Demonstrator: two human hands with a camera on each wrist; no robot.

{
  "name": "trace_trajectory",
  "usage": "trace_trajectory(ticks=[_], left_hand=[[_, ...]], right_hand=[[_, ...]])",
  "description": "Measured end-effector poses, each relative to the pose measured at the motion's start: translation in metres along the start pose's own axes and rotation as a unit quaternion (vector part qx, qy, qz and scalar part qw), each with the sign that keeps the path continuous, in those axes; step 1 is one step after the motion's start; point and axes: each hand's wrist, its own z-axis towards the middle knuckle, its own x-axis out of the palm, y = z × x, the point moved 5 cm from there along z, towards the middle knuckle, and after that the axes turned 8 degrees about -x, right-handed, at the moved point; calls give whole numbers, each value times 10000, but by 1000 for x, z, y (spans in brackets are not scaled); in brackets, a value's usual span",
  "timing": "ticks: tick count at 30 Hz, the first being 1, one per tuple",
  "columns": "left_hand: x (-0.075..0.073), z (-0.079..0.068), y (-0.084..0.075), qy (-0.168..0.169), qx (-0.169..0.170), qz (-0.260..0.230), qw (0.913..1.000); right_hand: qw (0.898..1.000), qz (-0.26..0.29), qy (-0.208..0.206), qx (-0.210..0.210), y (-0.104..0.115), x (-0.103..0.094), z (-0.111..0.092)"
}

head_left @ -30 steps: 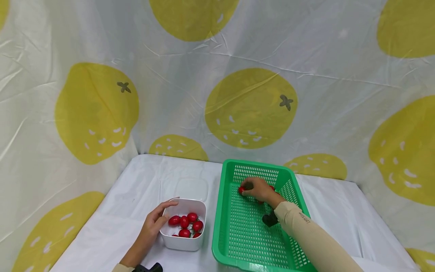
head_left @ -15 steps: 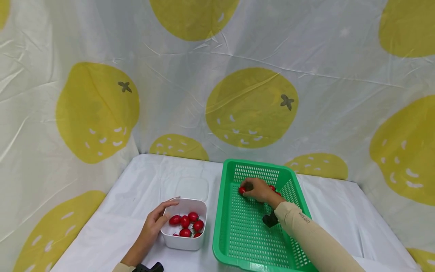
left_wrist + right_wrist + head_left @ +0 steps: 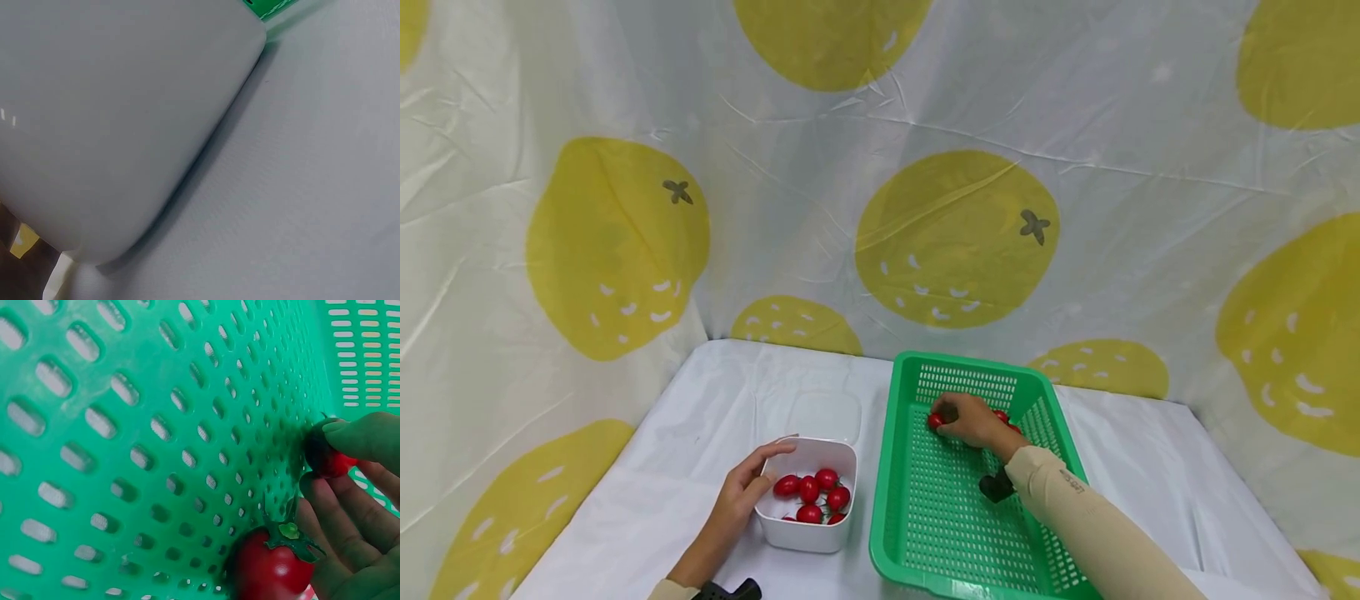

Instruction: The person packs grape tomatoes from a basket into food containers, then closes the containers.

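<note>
My left hand (image 3: 736,498) holds the left side of a square white container (image 3: 805,537), with fingertips at its rim. Several red cherry tomatoes (image 3: 808,489) lie inside it. In the left wrist view, the wall of the white container (image 3: 125,112) fills much of the picture. Inside the green basket (image 3: 882,500), my right hand (image 3: 972,419) pinches a cherry tomato (image 3: 326,450) between thumb and fingers. Close below that hand, another cherry tomato (image 3: 269,565) with a green stem top rests in the basket. My right hand partly covers the tomatoes beside it.
A clear lid (image 3: 825,415) lies on the white cloth behind the white container. The basket stands to the right of the container, with a narrow gap between them. A curtain with yellow fruit prints (image 3: 955,242) hangs behind the table.
</note>
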Motion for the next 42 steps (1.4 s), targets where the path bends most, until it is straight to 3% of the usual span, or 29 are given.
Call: trace_trajectory(ticks=[10,19,32,42], left_hand=[[0,-1,3,-46,-198,114,9997],[-1,-1,2,-117,-134,97,9998],[-1,-1,5,-8,-44,133,9999],[0,0,3,9,-36,114,9999]], right_hand=[[9998,195,10,-63,7,-8,-2],[9992,381,-48,79,19,-15,-4],[9964,690,-369,-321,40,-27,-7],[9873,1144,-866,-680,66,-32,-7]])
